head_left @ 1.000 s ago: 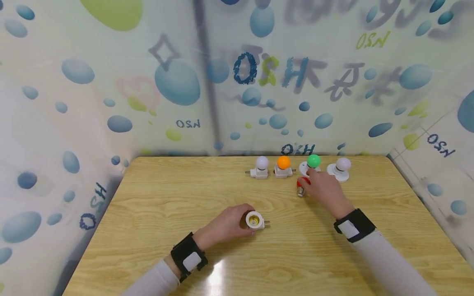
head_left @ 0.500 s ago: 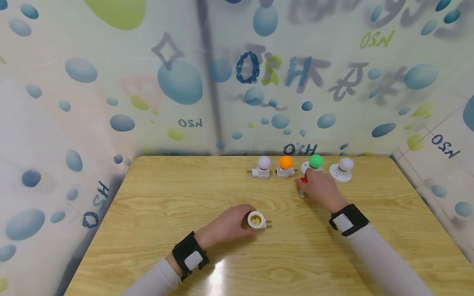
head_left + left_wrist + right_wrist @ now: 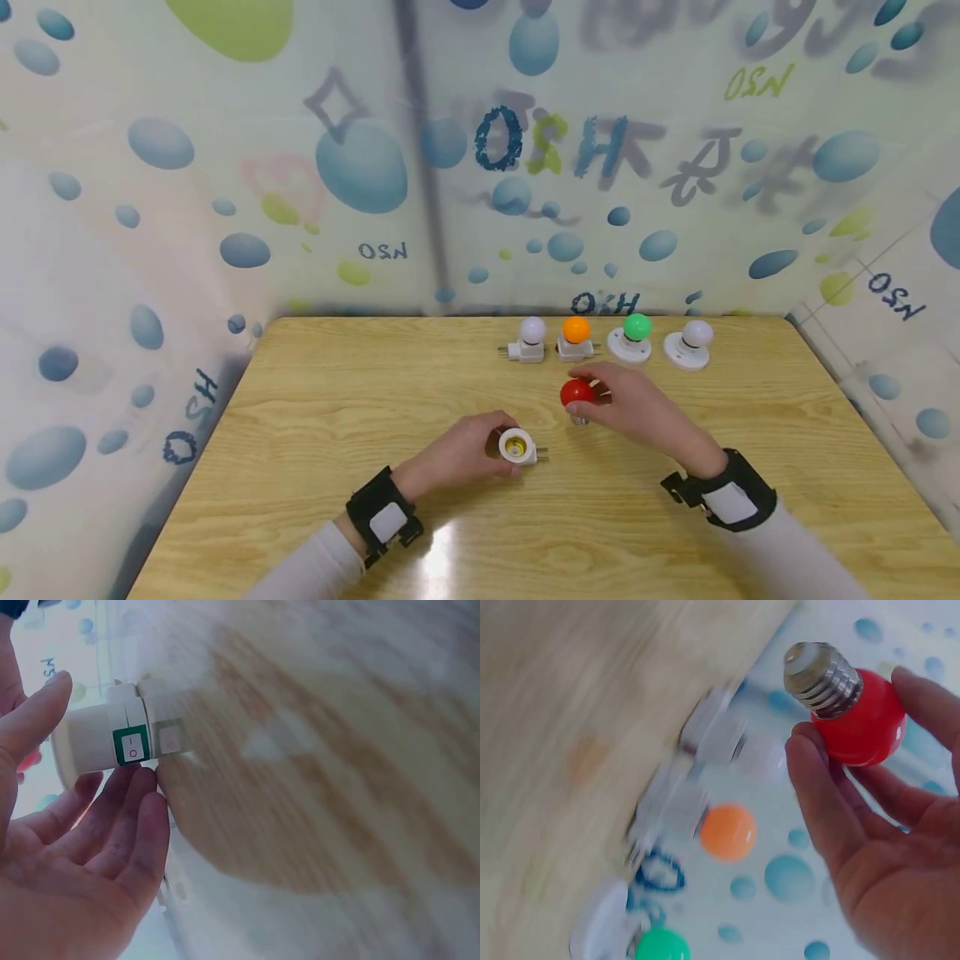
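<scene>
My left hand holds a white plug-in lamp socket between thumb and fingers on the table. Its round opening faces up, and its metal prongs point right. In the left wrist view a green-framed rocker switch shows on the socket's side. My right hand pinches a red light bulb by its globe, up and to the right of the socket. The bulb's silver screw base points down in the head view and hangs free of the fingers.
Along the table's back edge stand a white bulb and an orange bulb in plug-in sockets. Beside them a green bulb and another white bulb sit on round white bases. A patterned backdrop rises behind the wooden table.
My right hand has picked up the red bulb from before the green one and carried it left and nearer, turned with its base down. The left hand stays at the socket.
</scene>
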Motion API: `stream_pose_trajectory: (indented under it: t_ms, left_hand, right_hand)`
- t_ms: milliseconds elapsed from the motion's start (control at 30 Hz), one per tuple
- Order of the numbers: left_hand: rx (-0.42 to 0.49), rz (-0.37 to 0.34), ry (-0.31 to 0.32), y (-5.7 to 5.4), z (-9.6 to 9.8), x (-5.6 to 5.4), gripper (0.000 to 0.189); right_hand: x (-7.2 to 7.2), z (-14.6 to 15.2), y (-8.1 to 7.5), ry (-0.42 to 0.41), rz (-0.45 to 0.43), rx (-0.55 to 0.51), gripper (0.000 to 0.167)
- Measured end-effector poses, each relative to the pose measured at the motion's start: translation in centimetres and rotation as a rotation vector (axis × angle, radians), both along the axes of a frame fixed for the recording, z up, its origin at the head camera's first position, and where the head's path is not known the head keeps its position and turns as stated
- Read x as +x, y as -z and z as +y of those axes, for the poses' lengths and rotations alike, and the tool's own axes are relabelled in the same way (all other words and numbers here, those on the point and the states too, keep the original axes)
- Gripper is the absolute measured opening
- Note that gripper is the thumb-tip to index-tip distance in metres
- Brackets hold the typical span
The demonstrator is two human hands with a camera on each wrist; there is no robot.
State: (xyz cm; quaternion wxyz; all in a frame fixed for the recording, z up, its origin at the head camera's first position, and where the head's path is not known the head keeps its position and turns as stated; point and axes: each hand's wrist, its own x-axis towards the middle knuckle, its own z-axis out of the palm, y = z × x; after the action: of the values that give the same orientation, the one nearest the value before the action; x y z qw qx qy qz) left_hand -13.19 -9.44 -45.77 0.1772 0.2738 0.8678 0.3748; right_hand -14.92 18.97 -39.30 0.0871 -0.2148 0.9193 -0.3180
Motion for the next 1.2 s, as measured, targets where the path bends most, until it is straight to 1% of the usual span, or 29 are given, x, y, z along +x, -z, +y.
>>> stream_pose_trajectory:
  t_ms: [67, 133, 233, 333, 567, 800, 1000, 1100, 1200]
  left_hand:
    - [0.009, -0.012, 0.007, -0.1, 0.0, 0.0, 0.049]
    - [0.015, -0.024, 0.013, -0.2, 0.0, -0.1, 0.048]
    - [0.020, -0.046, 0.018, -0.2, 0.1, -0.1, 0.047]
    - [0.020, -0.046, 0.028, -0.2, 0.2, -0.2, 0.048]
    - [0.021, -0.050, 0.042, -0.1, 0.5, -0.4, 0.048]
    - [0.048, -0.072, 0.051, 0.0, 0.4, -0.4, 0.048]
    - [0.050, -0.068, 0.046, -0.1, 0.4, -0.4, 0.045]
    - [0.053, -0.065, 0.042, -0.1, 0.4, -0.4, 0.042]
    - [0.047, -0.047, 0.041, -0.1, 0.5, -0.5, 0.036]
  right_hand:
    - [0.7, -0.5, 0.0, -0.077, -0.025, -0.069, 0.052]
    - [1.2, -1.0, 0.1, -0.147, -0.035, -0.113, 0.050]
    - [1.8, -1.7, 0.3, -0.222, -0.023, -0.127, 0.047]
    - [2.2, -2.4, 0.6, -0.263, -0.005, -0.123, 0.046]
    - [2.4, -3.4, 1.3, -0.315, 0.040, -0.100, 0.047]
    - [2.5, -4.0, 1.8, -0.345, 0.015, -0.067, 0.050]
    - [2.8, -4.4, 1.9, -0.383, 0.091, -0.020, 0.048]
    - [2.9, -4.7, 1.9, -0.360, 0.132, 0.021, 0.045]
    - [3.0, -5.1, 2.1, -0.324, 0.201, 0.065, 0.045]
